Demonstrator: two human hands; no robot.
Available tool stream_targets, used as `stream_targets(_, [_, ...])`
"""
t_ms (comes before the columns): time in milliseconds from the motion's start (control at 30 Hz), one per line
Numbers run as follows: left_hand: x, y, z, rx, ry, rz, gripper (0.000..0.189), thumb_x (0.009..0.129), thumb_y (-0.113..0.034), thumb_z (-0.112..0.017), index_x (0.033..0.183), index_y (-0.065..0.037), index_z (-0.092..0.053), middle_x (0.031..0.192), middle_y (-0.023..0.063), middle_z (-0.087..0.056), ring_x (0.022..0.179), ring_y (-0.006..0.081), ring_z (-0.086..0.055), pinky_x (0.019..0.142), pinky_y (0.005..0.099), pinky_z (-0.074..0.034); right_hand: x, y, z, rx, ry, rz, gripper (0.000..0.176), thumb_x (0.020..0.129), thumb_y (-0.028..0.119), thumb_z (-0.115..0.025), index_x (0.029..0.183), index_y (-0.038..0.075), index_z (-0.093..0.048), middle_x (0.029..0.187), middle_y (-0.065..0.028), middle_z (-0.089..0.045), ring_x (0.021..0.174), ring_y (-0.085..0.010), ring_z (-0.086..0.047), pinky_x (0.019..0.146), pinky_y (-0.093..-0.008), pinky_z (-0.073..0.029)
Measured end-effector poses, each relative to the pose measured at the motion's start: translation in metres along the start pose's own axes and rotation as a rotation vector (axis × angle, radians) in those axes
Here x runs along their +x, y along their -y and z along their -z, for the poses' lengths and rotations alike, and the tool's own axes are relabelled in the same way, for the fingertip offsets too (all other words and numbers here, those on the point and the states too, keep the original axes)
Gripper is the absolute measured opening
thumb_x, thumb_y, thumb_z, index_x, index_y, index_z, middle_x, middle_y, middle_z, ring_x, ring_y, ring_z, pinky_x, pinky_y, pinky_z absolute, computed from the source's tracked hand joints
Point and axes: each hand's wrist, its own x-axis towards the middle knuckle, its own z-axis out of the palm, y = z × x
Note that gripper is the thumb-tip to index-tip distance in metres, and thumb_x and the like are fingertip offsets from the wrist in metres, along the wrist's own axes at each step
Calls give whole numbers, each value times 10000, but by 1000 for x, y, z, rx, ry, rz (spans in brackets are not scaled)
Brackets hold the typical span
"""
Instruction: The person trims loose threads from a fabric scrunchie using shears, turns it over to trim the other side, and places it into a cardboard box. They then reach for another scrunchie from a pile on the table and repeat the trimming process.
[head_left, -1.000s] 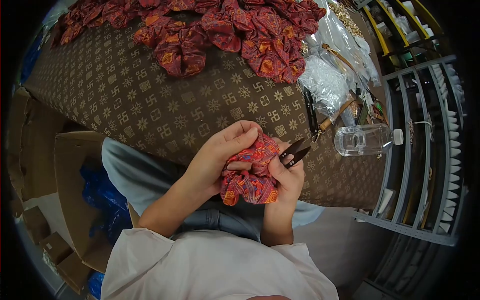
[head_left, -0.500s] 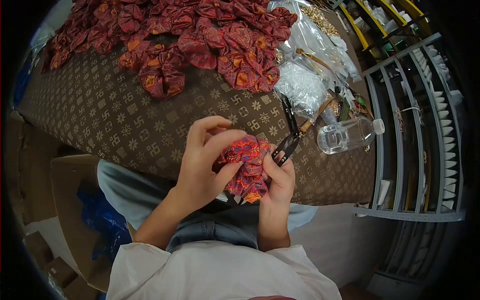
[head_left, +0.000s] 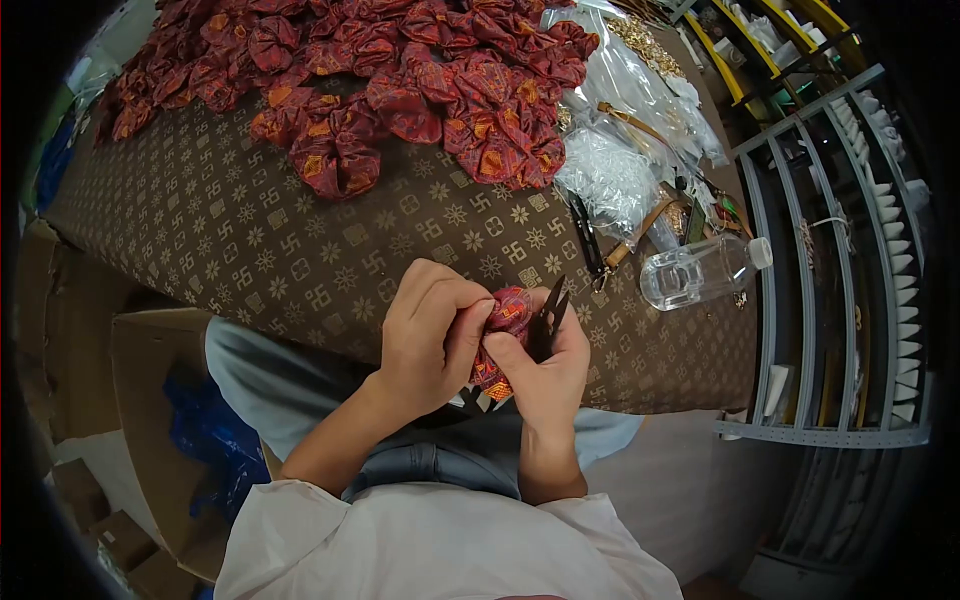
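Observation:
A gathered piece of red patterned fabric [head_left: 512,312], puffed and with orange patches, is held between my two hands above my lap. My left hand [head_left: 425,335] is closed, its thumb and fingertips pinching at the fabric's upper left edge. My right hand [head_left: 552,375] grips the fabric from the right, thumb pressed on its front. Tucked in the right-hand fingers are small black thread snips [head_left: 546,325], blades pointing up. Much of the fabric is hidden behind both hands. Any thread between the fingers is too small to make out.
Many similar red fabric pieces [head_left: 340,150] lie heaped on the brown patterned tabletop [head_left: 250,250]. To the right are clear plastic bags [head_left: 610,175], a black tool [head_left: 587,235] and a clear bottle [head_left: 695,275] on its side. A metal rack [head_left: 820,300] stands right; a cardboard box [head_left: 150,400] stands left.
My left hand has closed from loosely spread fingers into a pinch at the fabric. The right hand's snips have turned more upright, and its thumb has moved left across the fabric.

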Motion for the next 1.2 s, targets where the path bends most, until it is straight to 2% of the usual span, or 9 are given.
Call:
stream_targets(133, [-6, -11, 4, -201, 64, 311, 44, 806, -33, -507, 782, 3, -504, 698, 62, -501, 617, 140, -463, 565, 243, -388, 7, 5, 10, 168, 85, -233, 135, 747, 50, -557, 865, -11, -534, 723, -5, -543, 668, -41, -495, 597, -168, -401])
stream_targets(200, [-6, -16, 4, -871, 15, 782, 140, 875, -117, -436, 826, 1, -493, 740, 18, -510, 664, 56, -454, 601, 195, -390, 12, 2, 16, 567, 189, -439, 166, 696, 18, -553, 855, -27, -536, 716, -26, -562, 665, -58, -521, 596, -180, -415])
stream_targets(400, [-3, -18, 7, -1115, 60, 918, 172, 891, -154, -411, 861, -3, -487, 781, 0, -516, 703, 31, -475, 644, 169, -406, 12, -15, 20, 913, 231, -534, 184, 677, 18, -504, 848, -48, -519, 743, -77, -567, 657, -117, -541, 630, -234, -443])
stream_targets(833, [-7, -10, 3, -1228, 85, 954, 167, 883, -164, -429, 851, -12, -489, 802, 5, -521, 707, 36, -483, 645, 174, -407, 10, -24, 24, 1028, 208, -559, 133, 666, 22, -510, 789, -27, -497, 742, -84, -546, 680, -139, -544, 627, -242, -447])
stream_targets(900, [-12, -2, 2, -1003, 221, 761, 141, 880, -134, -431, 827, -16, -484, 807, -2, -514, 705, 43, -468, 645, 174, -389, 10, -30, 27, 936, 237, -484, 145, 666, 22, -510, 801, -29, -510, 751, -83, -554, 676, -126, -540, 613, -229, -437])
stream_targets(967, [-12, -3, 4, -923, 233, 664, 110, 820, -106, -538, 817, -12, -481, 787, 5, -514, 685, 51, -459, 624, 180, -383, 9, -21, 26, 887, 270, -427, 153, 686, 29, -520, 828, -27, -525, 760, -75, -562, 680, -105, -532, 611, -211, -425])
stream_targets(1033, [-10, -6, 7, -500, 270, 423, 202, 723, -89, -654, 814, -7, -493, 752, 20, -519, 664, 55, -470, 597, 186, -393, 6, -16, 29, 646, 163, -462, 175, 717, 47, -550, 875, -26, -537, 778, -66, -568, 694, -96, -530, 632, -207, -422])
stream_targets(1067, [-11, -2, 12, -373, 238, 423, 268, 645, -71, -714, 803, -6, -507, 703, 28, -519, 643, 56, -479, 573, 187, -398, 5, -12, 25, 534, 115, -406, 194, 759, 81, -569, 921, -21, -543, 793, -52, -571, 726, -89, -524, 659, -201, -412])
stream_targets(1200, [-4, 20, 43, -37, -170, 503, 166, 717, -68, -649, 780, -11, -507, 670, -2, -503, 608, 46, -453, 557, 178, -379, 16, -22, 28, 19, -81, -197, 227, 804, 148, -566, 974, 0, -543, 795, -11, -569, 742, -51, -484, 673, -183, -387])
